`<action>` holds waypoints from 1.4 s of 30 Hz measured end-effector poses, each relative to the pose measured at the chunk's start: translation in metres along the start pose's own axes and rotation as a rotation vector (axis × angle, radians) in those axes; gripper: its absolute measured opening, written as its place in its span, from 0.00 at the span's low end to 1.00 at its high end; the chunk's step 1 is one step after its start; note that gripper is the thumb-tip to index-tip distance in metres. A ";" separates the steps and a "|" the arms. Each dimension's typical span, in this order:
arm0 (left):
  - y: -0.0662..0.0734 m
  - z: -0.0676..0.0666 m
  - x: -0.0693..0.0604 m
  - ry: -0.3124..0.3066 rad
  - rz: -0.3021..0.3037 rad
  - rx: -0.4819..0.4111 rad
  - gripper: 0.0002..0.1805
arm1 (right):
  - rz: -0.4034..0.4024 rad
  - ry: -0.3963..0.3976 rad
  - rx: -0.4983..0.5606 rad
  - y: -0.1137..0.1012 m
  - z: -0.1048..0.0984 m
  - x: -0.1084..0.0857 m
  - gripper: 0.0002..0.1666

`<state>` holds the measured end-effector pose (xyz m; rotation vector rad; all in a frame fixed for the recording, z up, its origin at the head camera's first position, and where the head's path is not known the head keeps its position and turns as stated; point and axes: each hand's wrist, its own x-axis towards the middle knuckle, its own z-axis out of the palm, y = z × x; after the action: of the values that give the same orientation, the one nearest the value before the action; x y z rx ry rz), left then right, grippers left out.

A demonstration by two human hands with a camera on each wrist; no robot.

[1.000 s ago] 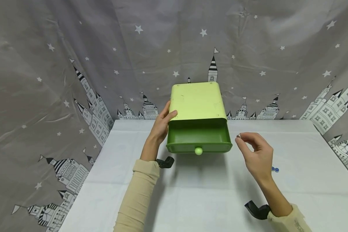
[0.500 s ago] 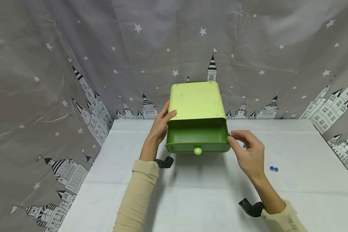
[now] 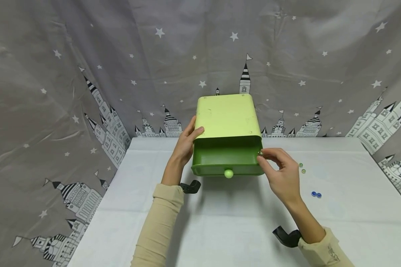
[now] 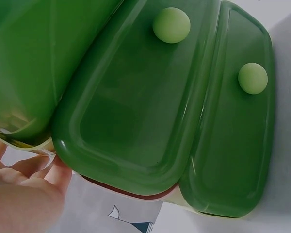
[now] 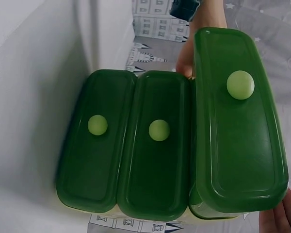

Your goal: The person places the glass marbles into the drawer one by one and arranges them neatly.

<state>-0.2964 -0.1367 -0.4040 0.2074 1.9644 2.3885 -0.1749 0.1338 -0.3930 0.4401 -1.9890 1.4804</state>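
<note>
A small drawer cabinet (image 3: 225,115) with a yellow-green shell stands on the table; its dark green top drawer (image 3: 227,170) is pulled out. My left hand (image 3: 183,146) rests against the cabinet's left side, thumb on the top's front corner, fingers along the wall. Between thumb and index finger my right hand (image 3: 282,170) pinches a small shiny round piece (image 3: 260,153), right at the open drawer's right rim; its exact kind is too small to tell. Two lower drawers, the middle one (image 4: 131,107) and the bottom one (image 4: 233,131), are pushed in, each with a round knob.
On the white tabletop (image 3: 230,230), right of my right hand, lie two small green round pieces (image 3: 302,168) and two blue round pieces (image 3: 316,194). A grey curtain (image 3: 173,48) printed with castles and stars hangs behind the cabinet.
My right hand has moved left with the small piece, from beside the cabinet to the drawer's right rim. The green pieces have come into sight. The left hand and cabinet stay put.
</note>
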 end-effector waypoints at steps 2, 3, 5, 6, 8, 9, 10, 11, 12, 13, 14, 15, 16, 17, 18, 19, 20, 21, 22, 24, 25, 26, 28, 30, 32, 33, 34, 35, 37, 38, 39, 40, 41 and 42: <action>0.000 0.000 0.000 -0.001 0.001 0.004 0.41 | 0.011 -0.014 -0.008 0.001 0.000 0.000 0.12; 0.000 0.000 0.000 -0.001 0.002 0.005 0.41 | 0.016 -0.020 -0.012 0.002 0.000 0.000 0.13; -0.001 0.000 0.000 0.002 -0.001 0.008 0.41 | 0.025 -0.028 -0.020 0.003 0.001 0.000 0.14; -0.001 0.000 0.000 0.003 -0.002 0.007 0.41 | 0.027 -0.030 -0.022 0.004 0.001 0.000 0.14; -0.001 0.000 0.000 0.005 -0.005 0.010 0.40 | 0.029 -0.030 -0.024 0.003 0.001 -0.001 0.14; -0.001 0.000 0.000 0.006 -0.006 0.011 0.40 | 0.028 -0.030 -0.025 0.003 0.001 -0.001 0.14; -0.001 -0.001 0.000 0.007 -0.008 0.014 0.40 | 0.025 -0.029 -0.023 0.002 0.001 -0.001 0.14; -0.001 -0.001 0.000 0.006 -0.008 0.017 0.40 | 0.022 -0.028 -0.023 0.001 0.001 -0.001 0.14; -0.001 -0.001 0.000 0.006 -0.009 0.017 0.40 | 0.019 -0.028 -0.020 0.000 0.000 -0.001 0.13; -0.001 -0.001 0.000 0.004 -0.009 0.019 0.40 | 0.016 -0.028 -0.016 -0.001 0.000 -0.001 0.13; -0.001 -0.001 0.000 0.004 -0.009 0.019 0.40 | 0.015 -0.029 -0.012 -0.001 0.000 -0.002 0.13; -0.001 -0.001 0.000 0.004 -0.010 0.018 0.41 | 0.014 -0.027 -0.011 -0.001 0.000 -0.002 0.13; -0.001 -0.001 0.000 0.004 -0.011 0.016 0.40 | 0.012 -0.027 -0.008 -0.002 0.000 -0.002 0.13; 0.000 -0.001 -0.001 0.003 -0.013 0.013 0.40 | 0.011 -0.025 -0.005 -0.002 0.000 -0.002 0.13; 0.000 -0.001 -0.001 0.005 -0.014 0.012 0.40 | 0.011 -0.025 -0.001 -0.001 0.000 -0.002 0.12; 0.000 -0.001 -0.001 0.006 -0.015 0.011 0.40 | 0.011 -0.025 0.004 -0.001 -0.001 -0.002 0.12; 0.000 -0.001 -0.001 0.009 -0.016 0.012 0.40 | 0.011 -0.024 0.007 -0.001 -0.001 -0.002 0.12; 0.001 -0.001 -0.001 0.011 -0.017 0.012 0.40 | 0.012 -0.024 0.015 -0.001 -0.001 -0.002 0.12; 0.001 -0.002 -0.001 0.012 -0.017 0.013 0.40 | 0.013 -0.025 0.026 -0.002 -0.002 -0.002 0.11; 0.001 -0.002 -0.001 0.014 -0.017 0.014 0.40 | 0.017 -0.025 0.034 -0.002 -0.002 -0.002 0.11; 0.002 -0.003 -0.001 0.013 -0.017 0.014 0.40 | 0.019 -0.025 0.038 -0.002 -0.003 -0.003 0.11; 0.002 -0.003 -0.001 0.012 -0.017 0.014 0.40 | 0.018 -0.024 0.042 -0.002 -0.003 -0.003 0.11; 0.002 -0.003 -0.001 0.010 -0.018 0.012 0.40 | 0.015 -0.029 0.044 -0.002 -0.005 -0.003 0.11; 0.002 -0.003 -0.001 0.007 -0.016 0.011 0.40 | 0.006 -0.033 0.043 -0.002 -0.006 -0.004 0.10; 0.002 -0.002 -0.001 0.004 -0.014 0.007 0.41 | -0.005 -0.034 0.040 -0.002 -0.009 -0.005 0.09; 0.002 -0.002 -0.001 0.004 -0.014 0.006 0.41 | -0.008 -0.033 0.035 -0.001 -0.010 -0.005 0.09; 0.002 -0.002 -0.001 0.003 -0.012 0.006 0.41 | -0.011 -0.029 0.030 0.000 -0.011 -0.006 0.09; 0.002 -0.002 -0.001 0.001 -0.009 0.006 0.41 | -0.015 -0.024 0.023 0.001 -0.012 -0.007 0.09; 0.002 -0.001 -0.001 0.003 -0.008 0.004 0.41 | -0.021 -0.013 0.015 0.003 -0.015 -0.009 0.10; 0.002 -0.001 -0.001 0.004 -0.008 0.003 0.41 | -0.024 -0.008 0.010 0.004 -0.017 -0.010 0.10; 0.002 -0.001 -0.001 0.006 -0.009 0.003 0.41 | -0.029 -0.005 0.004 0.005 -0.018 -0.011 0.10; 0.001 -0.001 0.000 0.008 -0.011 0.004 0.41 | -0.033 -0.002 0.002 0.006 -0.020 -0.012 0.11; 0.001 -0.001 0.000 0.009 -0.014 0.001 0.41 | -0.039 0.000 0.006 0.007 -0.021 -0.012 0.11; 0.001 -0.002 0.000 0.009 -0.016 0.000 0.41 | -0.045 0.001 0.009 0.008 -0.023 -0.013 0.11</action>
<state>-0.2965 -0.1384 -0.4034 0.1808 1.9620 2.3846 -0.1632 0.1566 -0.4029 0.4842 -1.9600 1.4622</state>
